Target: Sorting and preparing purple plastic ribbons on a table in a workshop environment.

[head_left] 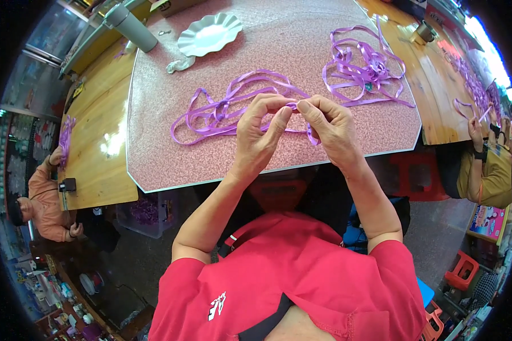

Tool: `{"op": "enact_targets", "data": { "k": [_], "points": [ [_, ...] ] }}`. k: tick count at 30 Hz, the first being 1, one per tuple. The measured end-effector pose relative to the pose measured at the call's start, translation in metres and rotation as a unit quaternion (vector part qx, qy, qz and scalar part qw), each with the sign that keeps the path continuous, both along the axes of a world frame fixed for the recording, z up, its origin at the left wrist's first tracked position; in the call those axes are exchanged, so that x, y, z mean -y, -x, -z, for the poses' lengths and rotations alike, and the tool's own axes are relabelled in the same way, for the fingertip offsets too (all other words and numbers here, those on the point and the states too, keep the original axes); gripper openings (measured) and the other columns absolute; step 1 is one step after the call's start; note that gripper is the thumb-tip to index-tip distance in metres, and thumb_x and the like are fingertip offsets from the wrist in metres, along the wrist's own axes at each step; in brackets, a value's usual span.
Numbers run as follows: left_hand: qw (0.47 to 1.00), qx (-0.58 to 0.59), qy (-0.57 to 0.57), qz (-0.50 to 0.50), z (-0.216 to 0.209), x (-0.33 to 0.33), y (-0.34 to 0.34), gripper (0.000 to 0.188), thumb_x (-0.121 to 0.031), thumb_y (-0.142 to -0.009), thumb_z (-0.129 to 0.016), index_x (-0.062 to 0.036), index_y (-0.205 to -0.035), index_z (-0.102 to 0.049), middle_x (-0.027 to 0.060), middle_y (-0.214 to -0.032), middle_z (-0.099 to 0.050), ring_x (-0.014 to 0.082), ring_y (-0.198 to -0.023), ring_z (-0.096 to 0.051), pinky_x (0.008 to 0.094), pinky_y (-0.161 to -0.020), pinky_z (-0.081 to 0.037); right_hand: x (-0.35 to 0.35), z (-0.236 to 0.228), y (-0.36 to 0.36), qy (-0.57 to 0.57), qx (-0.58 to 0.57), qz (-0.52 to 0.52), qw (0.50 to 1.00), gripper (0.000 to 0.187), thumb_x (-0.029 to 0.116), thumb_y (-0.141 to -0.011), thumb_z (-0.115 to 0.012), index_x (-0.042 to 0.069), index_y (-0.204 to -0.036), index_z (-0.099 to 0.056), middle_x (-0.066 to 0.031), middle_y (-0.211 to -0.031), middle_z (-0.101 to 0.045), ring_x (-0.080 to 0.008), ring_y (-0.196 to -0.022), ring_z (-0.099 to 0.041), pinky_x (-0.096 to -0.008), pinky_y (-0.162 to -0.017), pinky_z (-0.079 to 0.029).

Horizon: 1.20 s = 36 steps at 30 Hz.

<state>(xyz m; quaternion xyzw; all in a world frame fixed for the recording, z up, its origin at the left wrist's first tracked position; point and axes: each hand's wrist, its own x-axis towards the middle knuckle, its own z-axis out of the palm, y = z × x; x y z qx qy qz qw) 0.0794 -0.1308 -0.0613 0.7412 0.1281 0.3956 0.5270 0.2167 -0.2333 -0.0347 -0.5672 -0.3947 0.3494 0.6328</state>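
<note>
Pinching a short bit of purple ribbon (291, 105) between both hands, the person is at a pink mottled worktop (284, 42); the held spot lies to the right of the scalloped white plate (210, 35) and nearer the person. Work on this ribbon looks partway along: a knot-like gathering shows in the loose loops (221, 106) on the person's side of the plate, yet long strands sprawl there in no order, so arranging them seems left to do. A second heap of purple ribbon (375, 68), well to the right of the plate, is touched by neither hand; whether it is finished or waiting cannot be told.

The fingers of the left hand (257, 133) are closed at the tips, thumb and forefinger meeting on the ribbon, with a gap open behind the pinch. Those of the right hand (333, 128) also pinch it between thumb and forefinger, the others curled under. The two pinches nearly meet, and the exact fold between them is too small to make out.

A grey tumbler (132, 29) is left of the plate, and a crumpled white scrap (180, 65) lies just beside its near-left rim.
</note>
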Motion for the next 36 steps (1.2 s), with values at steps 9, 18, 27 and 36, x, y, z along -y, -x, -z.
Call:
{"op": "enact_targets", "data": {
  "k": [9, 18, 27, 36],
  "points": [
    [0.997, 0.060, 0.023, -0.052, -0.005, 0.005, 0.003, 0.019, -0.007, -0.093, -0.063, -0.0006, -0.111, -0.057, 0.0076, -0.107, -0.060, 0.0138, -0.100, -0.058, 0.0286, -0.092, -0.045, -0.001, 0.004, 0.000, 0.002, 0.017, 0.007, 1.000, 0.020, 0.025, -0.096, -0.065, 0.006, -0.091, -0.069, 0.0090, -0.067, -0.048, 0.0006, -0.055, -0.040, -0.0184, -0.047, -0.031],
    [0.987, -0.016, -0.121, -0.103, -0.013, 0.004, 0.001, 0.015, -0.004, -0.086, -0.070, -0.0027, -0.098, -0.062, 0.0086, -0.098, -0.062, 0.0188, -0.096, -0.060, 0.0309, -0.086, -0.047, 0.000, 0.000, 0.002, -0.005, 0.040, 0.003, 0.999, 0.019, 0.023, -0.096, -0.064, 0.005, -0.090, -0.069, 0.0094, -0.067, -0.048, 0.0011, -0.057, -0.038, -0.0184, -0.049, -0.029],
    [0.990, 0.005, -0.096, -0.107, -0.014, 0.006, 0.000, 0.015, -0.003, -0.083, -0.071, -0.0027, -0.093, -0.061, 0.0109, -0.094, -0.062, 0.0234, -0.090, -0.061, 0.0336, -0.080, -0.048, -0.001, 0.004, 0.002, -0.031, 0.051, 0.017, 0.998, 0.016, 0.020, -0.096, -0.064, 0.005, -0.090, -0.068, 0.0102, -0.070, -0.048, 0.0015, -0.060, -0.037, -0.0181, -0.050, -0.028],
    [0.961, 0.097, 0.260, 0.015, -0.008, 0.006, 0.003, 0.012, -0.001, -0.092, -0.062, -0.0018, -0.103, -0.057, 0.0066, -0.103, -0.060, 0.0125, -0.094, -0.060, 0.0274, -0.086, -0.049, 0.004, -0.001, -0.001, 0.001, 0.050, -0.029, 0.998, 0.013, 0.015, -0.093, -0.068, 0.003, -0.096, -0.069, 0.0081, -0.077, -0.054, -0.0005, -0.070, -0.043, -0.0185, -0.061, -0.033]
  ]
}}
